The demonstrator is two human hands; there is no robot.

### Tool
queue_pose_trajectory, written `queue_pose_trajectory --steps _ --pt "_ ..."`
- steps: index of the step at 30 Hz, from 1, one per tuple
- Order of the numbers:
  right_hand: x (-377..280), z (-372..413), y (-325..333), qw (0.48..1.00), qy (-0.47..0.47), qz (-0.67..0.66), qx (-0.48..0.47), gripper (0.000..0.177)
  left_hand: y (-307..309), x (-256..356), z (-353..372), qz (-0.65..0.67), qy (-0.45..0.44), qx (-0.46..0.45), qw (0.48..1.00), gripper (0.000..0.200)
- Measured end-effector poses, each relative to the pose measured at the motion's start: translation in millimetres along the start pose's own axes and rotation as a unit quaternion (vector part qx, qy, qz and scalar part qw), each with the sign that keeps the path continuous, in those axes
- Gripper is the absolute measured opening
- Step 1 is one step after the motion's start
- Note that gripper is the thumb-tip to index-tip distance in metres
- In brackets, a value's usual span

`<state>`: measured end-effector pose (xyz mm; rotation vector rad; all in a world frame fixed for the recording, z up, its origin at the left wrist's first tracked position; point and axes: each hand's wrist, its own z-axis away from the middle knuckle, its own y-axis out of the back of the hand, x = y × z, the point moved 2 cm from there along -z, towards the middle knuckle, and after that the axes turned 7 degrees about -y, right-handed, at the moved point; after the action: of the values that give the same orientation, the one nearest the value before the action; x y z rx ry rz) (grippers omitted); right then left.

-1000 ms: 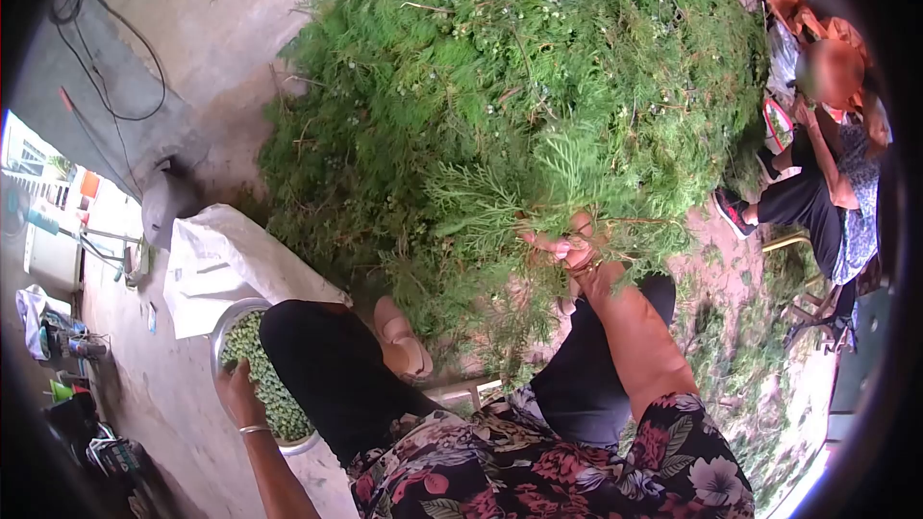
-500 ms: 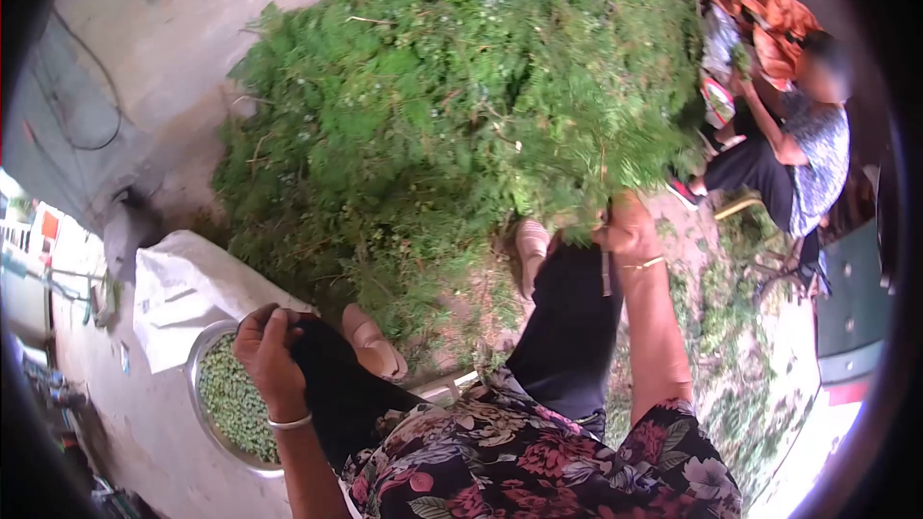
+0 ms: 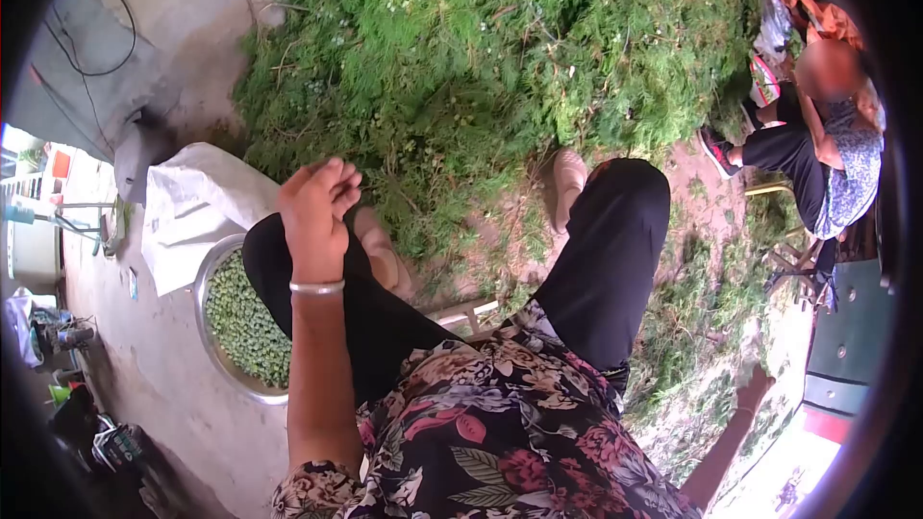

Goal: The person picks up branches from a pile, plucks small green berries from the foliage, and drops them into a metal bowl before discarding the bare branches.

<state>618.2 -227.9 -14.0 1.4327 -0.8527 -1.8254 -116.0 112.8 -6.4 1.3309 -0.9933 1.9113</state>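
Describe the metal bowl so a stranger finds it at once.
Start at the big green heap and go down left to the white sack. The bowl sits just below it: the only round metal thing, filled with small green peas.

White sack (image 3: 192,202) lies crumpled on the concrete floor (image 3: 163,375). Past it is a grey cloth (image 3: 87,106) with a black cable (image 3: 85,73) looped on top. Another person (image 3: 827,125) sits over on the right (orange fabric bunched up behind them), on a low stool (image 3: 760,190) I think. There's a green panel (image 3: 846,356) below them, and random clutter (image 3: 58,346) along the left edge, too small to make out.
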Motion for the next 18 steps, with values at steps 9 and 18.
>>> queue_pose_trajectory --steps 9,18 --pt "-274.1 346.1 -183.0 0.829 0.413 -0.166 -0.337 0.037 -1.9 -122.2 -102.5 -0.092 0.03 -0.079 0.992 0.01" --pt "-330.0 504.9 -287.5 0.682 0.452 -0.082 -0.569 0.02 24.4 -311.3 -111.2 -0.521 0.13 -0.08 0.84 0.027"
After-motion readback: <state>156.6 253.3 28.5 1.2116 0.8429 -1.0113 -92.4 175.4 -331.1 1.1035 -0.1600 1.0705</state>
